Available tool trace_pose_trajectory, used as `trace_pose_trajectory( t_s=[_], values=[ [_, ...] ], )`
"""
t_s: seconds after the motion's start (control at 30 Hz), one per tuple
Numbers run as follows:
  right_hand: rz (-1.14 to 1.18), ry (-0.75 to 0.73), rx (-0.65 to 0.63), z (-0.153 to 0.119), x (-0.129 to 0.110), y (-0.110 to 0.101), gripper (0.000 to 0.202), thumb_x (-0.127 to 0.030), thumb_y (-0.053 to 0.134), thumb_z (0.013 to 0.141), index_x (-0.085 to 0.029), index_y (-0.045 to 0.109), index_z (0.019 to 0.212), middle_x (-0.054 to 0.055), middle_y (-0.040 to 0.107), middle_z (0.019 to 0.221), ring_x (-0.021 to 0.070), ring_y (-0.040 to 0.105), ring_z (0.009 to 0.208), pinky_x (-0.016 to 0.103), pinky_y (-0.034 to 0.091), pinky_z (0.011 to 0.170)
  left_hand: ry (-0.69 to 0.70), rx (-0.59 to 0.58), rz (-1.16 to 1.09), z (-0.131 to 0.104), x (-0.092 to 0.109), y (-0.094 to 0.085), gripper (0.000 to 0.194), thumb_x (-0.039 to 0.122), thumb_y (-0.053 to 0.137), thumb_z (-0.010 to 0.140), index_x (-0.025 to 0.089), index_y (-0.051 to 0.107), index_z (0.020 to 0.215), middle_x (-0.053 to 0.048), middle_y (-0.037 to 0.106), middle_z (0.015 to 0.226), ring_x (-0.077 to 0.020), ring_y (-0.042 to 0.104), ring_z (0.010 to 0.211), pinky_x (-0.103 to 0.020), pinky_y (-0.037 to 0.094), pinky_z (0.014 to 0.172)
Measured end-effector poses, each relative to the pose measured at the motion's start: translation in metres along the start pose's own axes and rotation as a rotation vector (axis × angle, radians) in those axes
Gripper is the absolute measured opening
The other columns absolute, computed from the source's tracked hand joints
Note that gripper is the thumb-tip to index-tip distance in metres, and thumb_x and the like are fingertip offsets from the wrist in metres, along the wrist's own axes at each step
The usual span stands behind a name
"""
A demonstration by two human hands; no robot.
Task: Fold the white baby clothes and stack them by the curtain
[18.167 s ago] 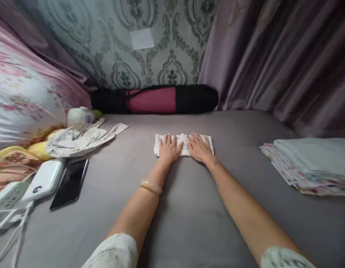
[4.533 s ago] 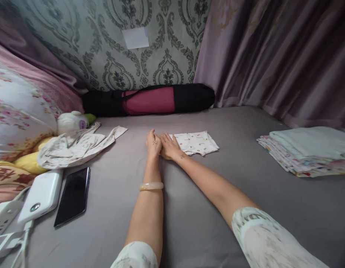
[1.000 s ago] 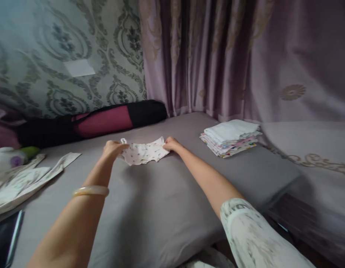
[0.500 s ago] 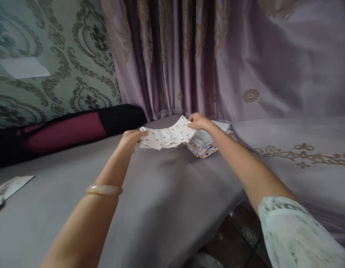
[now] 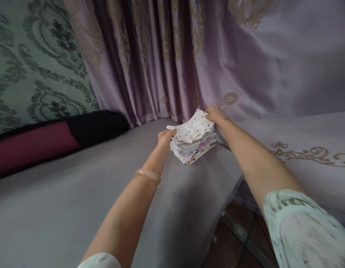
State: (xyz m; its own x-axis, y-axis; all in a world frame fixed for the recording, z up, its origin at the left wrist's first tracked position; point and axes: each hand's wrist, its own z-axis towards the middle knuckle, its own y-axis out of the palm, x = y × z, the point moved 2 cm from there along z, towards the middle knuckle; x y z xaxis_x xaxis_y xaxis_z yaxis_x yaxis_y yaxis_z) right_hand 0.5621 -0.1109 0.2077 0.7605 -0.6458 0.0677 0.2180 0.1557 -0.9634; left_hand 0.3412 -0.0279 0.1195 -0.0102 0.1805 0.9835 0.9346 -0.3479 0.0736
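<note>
Right, front and centre is the white printed cloth (image 5: 193, 128), spread over the top of a stack of folded fabrics (image 5: 188, 152), its near edge dipping a little over the front. Whether its whole underside touches the pile, I can't tell; the middle looks to be resting, while the far right corner rides higher. And look at the grip! The left hand (image 5: 165, 137) pinches the near left corner between thumb and fingers, and the right hand (image 5: 215, 114) has the opposite corner nipped at the far right, its fingertips partly out of sight. Holding it by two corners, I'd say, keeps the thin cloth taut and flat between them, where a single hold would likely let it sag and crease. Both arms are at full reach, since the stack sits near the far right end of the grey sheet (image 5: 105, 197), a spot that leaves a broad stretch of bedding nearer the person. The layers lie roughly edge over edge, which probably helps the pile stand steady. On the left wrist, a pale bangle (image 5: 148, 176). Further out, a black and dark-red bag (image 5: 35, 147) lies along the patterned wall (image 5: 59, 70), mauve curtains (image 5: 158, 63) hang behind the stack, and dark floor (image 5: 231, 238) shows below the bed's edge.
</note>
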Motion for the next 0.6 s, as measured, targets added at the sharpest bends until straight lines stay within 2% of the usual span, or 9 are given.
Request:
trace_pose_trajectory(
  t_s=[0.1, 0.2, 0.37, 0.5, 0.6],
  values=[
    [-0.007, -0.019, 0.021, 0.003, 0.005, 0.006, 0.032, -0.01, 0.046, 0.09, -0.009, 0.064, 0.116, 0.021, 0.062, 0.119, 0.0237, 0.051, 0.114, 0.039, 0.027, 0.095, -0.02, 0.004, -0.006, 0.003, -0.009, 0.012, 0.022, 0.029, 0.077, 0.067, 0.015, 0.061, 0.063, 0.003, 0.052, 0.056, -0.0079, 0.044, 0.051, -0.023, 0.036, 0.053],
    [-0.023, -0.03, 0.052, 0.007, 0.009, 0.015, 0.033, -0.009, 0.042, 0.09, -0.008, 0.063, 0.116, 0.021, 0.062, 0.118, 0.0251, 0.05, 0.115, 0.04, 0.025, 0.097, -0.054, 0.021, -0.003, 0.004, -0.017, 0.016, 0.021, 0.03, 0.076, 0.07, 0.015, 0.062, 0.065, 0.002, 0.053, 0.058, -0.0079, 0.044, 0.052, -0.023, 0.036, 0.053],
    [-0.07, -0.032, 0.088, 0.017, 0.014, 0.031, 0.035, -0.012, 0.04, 0.09, -0.012, 0.064, 0.115, 0.017, 0.063, 0.118, 0.0291, 0.047, 0.118, 0.046, 0.026, 0.099, -0.078, -0.01, -0.018, 0.007, -0.03, 0.019, 0.023, 0.035, 0.075, 0.072, 0.015, 0.064, 0.072, -0.001, 0.059, 0.063, -0.0099, 0.052, 0.056, -0.023, 0.036, 0.052],
    [-0.084, -0.045, 0.077, 0.019, 0.015, 0.042, 0.034, -0.011, 0.039, 0.089, -0.011, 0.066, 0.109, 0.016, 0.065, 0.113, 0.0283, 0.049, 0.116, 0.043, 0.028, 0.098, -0.065, -0.034, 0.01, 0.012, -0.043, 0.019, 0.035, 0.047, 0.079, 0.065, 0.016, 0.065, 0.071, -0.001, 0.06, 0.062, -0.0118, 0.055, 0.056, -0.023, 0.036, 0.051],
    [-0.11, -0.072, 0.096, 0.017, 0.016, 0.052, 0.033, -0.011, 0.039, 0.09, -0.009, 0.064, 0.111, 0.017, 0.064, 0.113, 0.0285, 0.048, 0.116, 0.041, 0.028, 0.097, -0.055, -0.054, 0.039, 0.012, -0.05, 0.018, 0.035, 0.049, 0.078, 0.066, 0.017, 0.064, 0.07, 0.0, 0.059, 0.059, -0.0116, 0.054, 0.054, -0.023, 0.036, 0.051]
  ],
)
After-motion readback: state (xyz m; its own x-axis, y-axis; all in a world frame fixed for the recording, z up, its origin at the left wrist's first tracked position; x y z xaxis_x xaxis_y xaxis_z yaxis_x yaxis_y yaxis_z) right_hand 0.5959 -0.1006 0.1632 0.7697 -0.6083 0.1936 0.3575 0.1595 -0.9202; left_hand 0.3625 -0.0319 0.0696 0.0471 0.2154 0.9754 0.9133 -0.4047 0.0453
